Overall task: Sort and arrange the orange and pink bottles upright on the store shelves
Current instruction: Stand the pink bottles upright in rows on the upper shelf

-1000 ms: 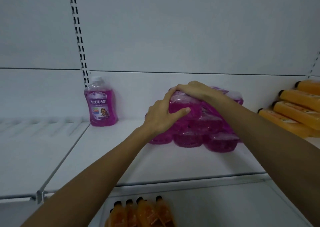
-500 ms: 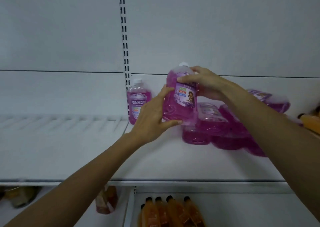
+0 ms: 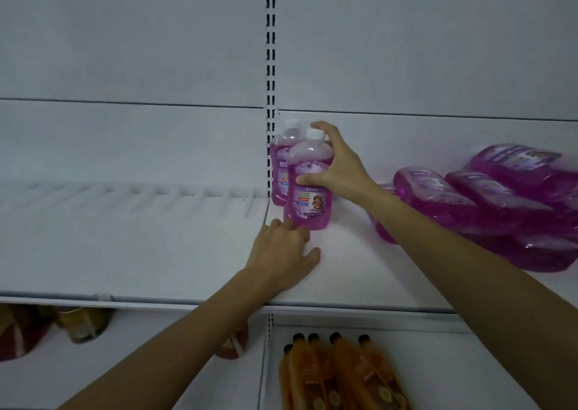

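Observation:
A pink bottle point(image 3: 308, 203) with a white cap stands upright on the white shelf point(image 3: 344, 272). My right hand point(image 3: 339, 164) grips its shoulder from the right. Directly behind it stands a second upright pink bottle point(image 3: 279, 167) against the back wall. My left hand point(image 3: 283, 256) rests on the shelf in front of the held bottle, fingertips at its base. To the right, several pink bottles point(image 3: 488, 203) lie on their sides in a pile. On the shelf below, several orange bottles point(image 3: 341, 375) with black caps stand in a row.
A slotted upright post point(image 3: 270, 65) divides the back panel. The left shelf bay point(image 3: 125, 247) has ridged dividers at the back. Brownish items point(image 3: 47, 328) sit on the lower left shelf, partly hidden.
The pink bottle taken from the pile was carried left and set upright in front of the standing bottle. My left hand let go of it and dropped to the shelf.

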`<state>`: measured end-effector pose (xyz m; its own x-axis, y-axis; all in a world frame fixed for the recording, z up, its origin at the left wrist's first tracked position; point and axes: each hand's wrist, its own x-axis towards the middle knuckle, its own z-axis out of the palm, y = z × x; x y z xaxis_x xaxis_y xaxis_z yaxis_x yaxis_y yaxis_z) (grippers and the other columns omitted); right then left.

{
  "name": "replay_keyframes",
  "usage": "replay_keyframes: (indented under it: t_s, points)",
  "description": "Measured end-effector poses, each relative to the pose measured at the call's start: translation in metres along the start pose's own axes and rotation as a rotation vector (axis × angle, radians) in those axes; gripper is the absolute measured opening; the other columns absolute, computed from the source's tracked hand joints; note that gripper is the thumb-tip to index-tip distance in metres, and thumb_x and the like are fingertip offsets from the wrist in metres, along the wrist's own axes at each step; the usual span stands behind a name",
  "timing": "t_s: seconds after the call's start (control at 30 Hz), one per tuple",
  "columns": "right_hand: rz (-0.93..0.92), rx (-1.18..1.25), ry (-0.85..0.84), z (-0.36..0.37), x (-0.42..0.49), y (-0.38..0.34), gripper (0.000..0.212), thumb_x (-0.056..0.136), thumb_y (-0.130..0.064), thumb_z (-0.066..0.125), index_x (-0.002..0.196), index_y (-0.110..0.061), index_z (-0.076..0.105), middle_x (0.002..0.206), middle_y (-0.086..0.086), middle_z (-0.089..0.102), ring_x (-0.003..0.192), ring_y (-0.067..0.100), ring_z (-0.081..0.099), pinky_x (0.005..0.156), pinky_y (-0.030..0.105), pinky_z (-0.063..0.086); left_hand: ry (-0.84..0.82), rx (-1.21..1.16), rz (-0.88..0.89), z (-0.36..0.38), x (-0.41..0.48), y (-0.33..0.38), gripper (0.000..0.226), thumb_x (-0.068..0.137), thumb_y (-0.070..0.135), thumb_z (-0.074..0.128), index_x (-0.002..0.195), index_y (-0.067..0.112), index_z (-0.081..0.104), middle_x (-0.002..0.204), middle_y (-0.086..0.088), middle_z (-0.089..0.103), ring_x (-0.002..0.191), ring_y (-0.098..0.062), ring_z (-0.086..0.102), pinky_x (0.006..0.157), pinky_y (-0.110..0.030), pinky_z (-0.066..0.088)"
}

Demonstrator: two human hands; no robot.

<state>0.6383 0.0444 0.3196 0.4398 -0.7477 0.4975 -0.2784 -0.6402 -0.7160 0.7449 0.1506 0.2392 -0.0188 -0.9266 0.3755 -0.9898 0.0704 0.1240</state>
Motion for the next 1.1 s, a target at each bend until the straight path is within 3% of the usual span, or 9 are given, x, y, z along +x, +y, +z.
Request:
replay_keyframes:
  t_s: [0.2, 0.4, 0.6, 0.73, 0.8, 0.97, 1.03, 1.1]
  points:
    - [-0.001, 0.036, -0.311, 0.003, 0.016, -0.005, 0.091, 0.07, 0.007, 0.073, 0.129, -0.043, 0.025, 0.129, 0.013, 0.048, 0.101, 0.025, 0.064, 0.082, 0.043, 0.057, -0.006, -0.079, 0.017, 0.007, 0.002, -0.005, 0.041, 0.092, 0.042, 0.046, 0.123, 0.016, 0.053, 0.125, -0.005, 0.052, 0.115, -0.023, 0.043, 0.098, -0.033, 0.039]
    - [0.0, -0.116, -0.232, 0.008, 0.026, -0.003, 0.095, 0.069, 0.0, 0.076, 0.139, -0.039, 0.024, 0.127, 0.013, 0.041, 0.11, 0.028, 0.053, 0.084, 0.035, 0.055, -0.032, -0.068, 0.019, 0.008, 0.001, -0.003, 0.042, 0.093, 0.041, 0.043, 0.126, 0.014, 0.049, 0.125, -0.006, 0.051, 0.116, -0.022, 0.041, 0.1, -0.035, 0.038]
    - [-0.008, -0.22, -0.143, 0.014, 0.029, -0.004, 0.093, 0.075, 0.0, 0.074, 0.144, -0.037, 0.022, 0.117, 0.006, 0.033, 0.103, 0.021, 0.046, 0.064, 0.012, 0.045, -0.079, -0.067, 0.008, 0.006, 0.0, -0.002, 0.042, 0.095, 0.04, 0.039, 0.128, 0.015, 0.046, 0.127, -0.006, 0.049, 0.115, -0.021, 0.042, 0.099, -0.033, 0.037]
    - [-0.012, -0.286, -0.107, 0.017, 0.025, -0.006, 0.095, 0.077, -0.003, 0.073, 0.147, -0.036, 0.019, 0.123, 0.009, 0.03, 0.118, 0.025, 0.038, 0.085, 0.029, 0.049, -0.087, -0.044, 0.015, 0.003, -0.001, -0.002, 0.042, 0.095, 0.04, 0.039, 0.127, 0.014, 0.048, 0.126, -0.007, 0.05, 0.114, -0.022, 0.043, 0.098, -0.033, 0.037]
    - [-0.013, -0.355, -0.101, 0.017, 0.02, -0.006, 0.097, 0.079, -0.01, 0.074, 0.149, -0.036, 0.012, 0.129, 0.013, 0.031, 0.125, 0.026, 0.031, 0.096, 0.037, 0.044, -0.087, -0.043, 0.012, 0.002, -0.001, -0.001, 0.042, 0.095, 0.039, 0.041, 0.126, 0.013, 0.049, 0.124, -0.008, 0.052, 0.114, -0.023, 0.044, 0.097, -0.034, 0.038]
    - [0.037, -0.392, -0.106, -0.006, 0.006, -0.004, 0.1, 0.08, -0.027, 0.075, 0.151, -0.031, 0.004, 0.143, 0.015, 0.027, 0.135, 0.027, 0.021, 0.107, 0.038, 0.027, -0.093, -0.039, 0.011, -0.002, 0.001, 0.002, 0.042, 0.094, 0.04, 0.043, 0.127, 0.014, 0.049, 0.127, -0.007, 0.051, 0.117, -0.023, 0.044, 0.099, -0.035, 0.037]
    - [0.058, -0.397, -0.089, -0.026, 0.001, -0.003, 0.087, 0.083, -0.031, 0.07, 0.15, -0.029, 0.015, 0.146, 0.012, 0.028, 0.137, 0.027, 0.022, 0.108, 0.036, 0.025, -0.103, -0.121, 0.004, -0.006, 0.003, 0.009, 0.042, 0.094, 0.042, 0.044, 0.128, 0.017, 0.048, 0.13, -0.004, 0.05, 0.119, -0.021, 0.044, 0.099, -0.034, 0.037]
    - [0.079, -0.445, -0.088, -0.054, 0.0, 0.001, 0.065, 0.085, -0.034, 0.067, 0.143, -0.025, 0.038, 0.145, 0.006, 0.038, 0.135, 0.023, 0.032, 0.104, 0.029, 0.028, -0.131, -0.276, 0.007, -0.01, 0.008, 0.023, 0.042, 0.093, 0.044, 0.045, 0.127, 0.019, 0.048, 0.132, -0.002, 0.049, 0.118, -0.019, 0.046, 0.098, -0.034, 0.039]
